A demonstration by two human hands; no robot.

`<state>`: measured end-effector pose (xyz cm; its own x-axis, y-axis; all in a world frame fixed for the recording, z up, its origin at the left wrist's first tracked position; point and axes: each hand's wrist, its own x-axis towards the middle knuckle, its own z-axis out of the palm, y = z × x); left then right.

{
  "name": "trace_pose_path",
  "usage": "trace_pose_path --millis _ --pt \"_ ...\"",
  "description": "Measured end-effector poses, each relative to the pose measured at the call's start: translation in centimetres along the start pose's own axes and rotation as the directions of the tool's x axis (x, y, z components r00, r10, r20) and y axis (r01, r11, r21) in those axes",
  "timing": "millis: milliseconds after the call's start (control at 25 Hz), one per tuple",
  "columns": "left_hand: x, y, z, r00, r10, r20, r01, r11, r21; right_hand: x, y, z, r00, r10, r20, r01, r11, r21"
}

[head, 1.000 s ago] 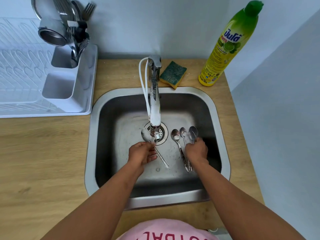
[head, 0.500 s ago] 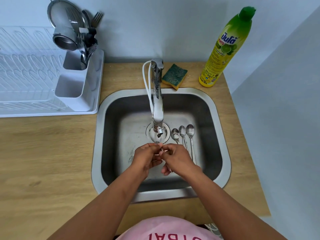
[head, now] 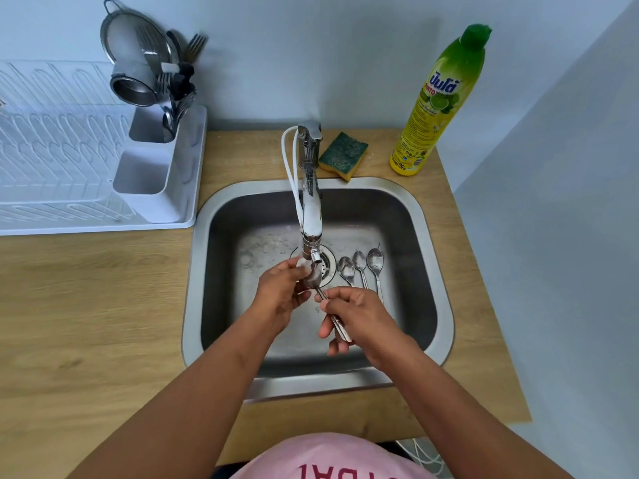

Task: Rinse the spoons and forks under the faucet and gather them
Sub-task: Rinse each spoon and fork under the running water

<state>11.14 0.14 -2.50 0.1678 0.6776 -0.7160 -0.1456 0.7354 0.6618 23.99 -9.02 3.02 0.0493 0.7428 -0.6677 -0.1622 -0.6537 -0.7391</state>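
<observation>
One metal spoon (head: 315,276) is held under the spout of the chrome faucet (head: 311,209), bowl up by the nozzle. My right hand (head: 359,316) grips its handle, which sticks out below my fingers. My left hand (head: 281,293) pinches the spoon's bowl with thumb and fingers. Three more spoons (head: 361,266) lie side by side on the floor of the steel sink (head: 439,305), just right of the drain, bowls pointing away from me. Whether water is running is hard to tell.
A white dish rack (head: 69,167) sits on the wooden counter at the left, its cutlery holder (head: 162,133) filled with forks, spoons, a strainer and a steel cup. A green sponge (head: 342,155) and a green dish soap bottle (head: 435,105) stand behind the sink.
My right hand left the three spoons lying in the sink and came over to the spoon in my left hand. Both hands now hold it, raised under the faucet nozzle.
</observation>
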Motion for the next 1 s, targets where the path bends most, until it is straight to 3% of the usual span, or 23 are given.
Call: trace_pose_path --millis 160,280,520,800,1000 --pt "-0.2 0.9 0.5 0.991 0.125 0.055 -0.129 0.988 0.084 0.4 -0.1 0.1 0.992 0.106 0.064 -0.12 0.947 0.297" --pt "-0.8 1.1 0.3 0.979 0.158 0.129 -0.169 0.982 0.079 1.8 -0.7 0.2 0.97 0.191 0.151 -0.236 0.893 0.384" --pt "-2.1 2.3 -1.5 0.963 0.082 0.255 -0.056 0.993 -0.107 3.7 -0.1 1.2 0.98 0.148 0.135 -0.191 0.893 0.408" --pt "-2.9 1.9 -1.8 0.974 0.083 0.21 -0.076 0.996 -0.041 4.3 0.5 1.8 0.992 -0.109 0.06 0.083 0.938 0.336" --pt "-2.6 1.5 -1.8 0.973 0.055 0.225 -0.045 0.998 -0.05 3.8 0.7 1.7 0.986 0.012 0.164 -0.068 0.937 0.344"
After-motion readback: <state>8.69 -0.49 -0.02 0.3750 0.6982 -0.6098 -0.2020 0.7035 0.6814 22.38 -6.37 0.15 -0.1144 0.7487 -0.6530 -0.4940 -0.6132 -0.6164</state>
